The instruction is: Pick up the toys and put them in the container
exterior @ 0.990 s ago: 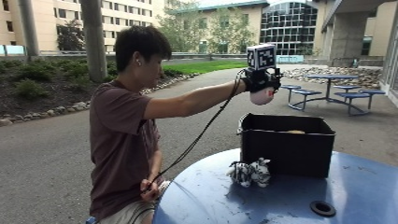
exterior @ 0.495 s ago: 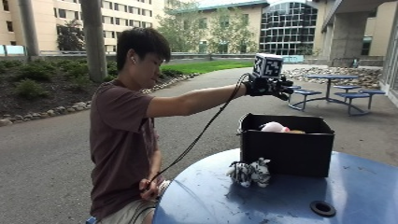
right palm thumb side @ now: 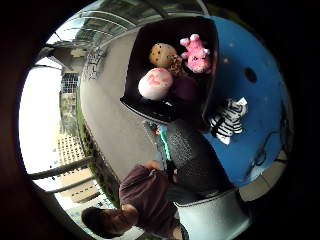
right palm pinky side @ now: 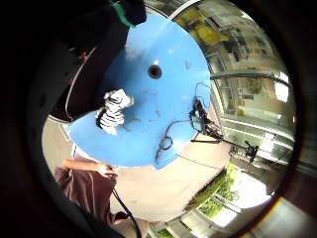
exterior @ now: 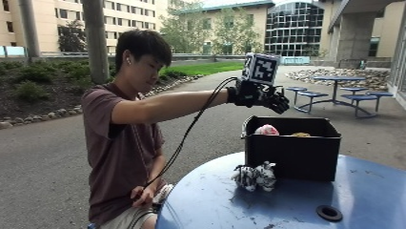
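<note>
Gloved right hand point(exterior: 261, 97), upper centre, above black container point(exterior: 290, 155), fingers relaxed, holding nothing. Zebra toy point(exterior: 256, 176) on blue worktop point(exterior: 216, 205).

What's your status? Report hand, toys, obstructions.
Gloved right hand above the black container, holding nothing. White-pink ball, pink plush, spotted tan toy inside. Zebra toy on the blue table, beside container. Nothing blocking.
</note>
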Demonstrator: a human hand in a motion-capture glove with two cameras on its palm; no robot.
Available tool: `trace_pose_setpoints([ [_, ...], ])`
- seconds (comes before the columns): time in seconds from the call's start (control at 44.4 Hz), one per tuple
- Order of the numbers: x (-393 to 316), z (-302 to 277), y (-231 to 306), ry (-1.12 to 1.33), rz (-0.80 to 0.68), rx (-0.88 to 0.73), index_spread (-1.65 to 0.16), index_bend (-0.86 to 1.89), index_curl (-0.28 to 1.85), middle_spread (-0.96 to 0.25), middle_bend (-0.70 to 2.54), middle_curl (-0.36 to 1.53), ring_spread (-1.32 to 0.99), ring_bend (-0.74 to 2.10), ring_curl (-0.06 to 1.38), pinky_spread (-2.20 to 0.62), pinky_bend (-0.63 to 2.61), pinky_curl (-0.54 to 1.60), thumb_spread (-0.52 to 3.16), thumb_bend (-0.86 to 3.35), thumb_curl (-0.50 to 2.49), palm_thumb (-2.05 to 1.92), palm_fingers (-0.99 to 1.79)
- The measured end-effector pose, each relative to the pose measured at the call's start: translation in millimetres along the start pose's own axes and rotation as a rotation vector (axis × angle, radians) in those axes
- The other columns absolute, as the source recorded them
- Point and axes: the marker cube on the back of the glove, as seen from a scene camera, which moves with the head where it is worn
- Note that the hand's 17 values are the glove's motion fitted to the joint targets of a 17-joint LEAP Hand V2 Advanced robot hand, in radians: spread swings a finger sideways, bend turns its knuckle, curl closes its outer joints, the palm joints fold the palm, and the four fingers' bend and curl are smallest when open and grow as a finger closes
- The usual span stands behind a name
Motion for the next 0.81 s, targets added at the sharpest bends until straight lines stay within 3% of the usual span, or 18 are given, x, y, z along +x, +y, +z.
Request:
trace_pose_setpoints([
  [0.113,22,10,25,-0.063,-0.027,-0.013,-0.24,0.09,0.3,-0.06,0.14,0.36,-0.03,0.42,0.49,0.02,0.93,0.4,1.24,-0.03,0.45,-0.03,-0.26],
  [0.315,47,67,53,-0.028,-0.204,-0.041,-0.26,0.15,0.28,-0.1,0.14,0.33,-0.03,0.36,0.46,0.02,0.8,0.36,1.33,0.03,0.43,0.09,-0.21],
  [0.608,43,172,21,0.058,-0.369,-0.097,-0.3,0.19,0.33,-0.13,0.1,0.28,-0.05,0.2,0.41,0.01,0.66,0.32,1.31,0.01,0.41,0.16,-0.17],
  [0.81,44,191,15,0.159,-0.489,-0.078,-0.31,0.23,0.36,-0.12,0.11,0.25,-0.05,0.16,0.38,0.01,0.61,0.32,1.3,0.01,0.41,0.23,-0.13],
])
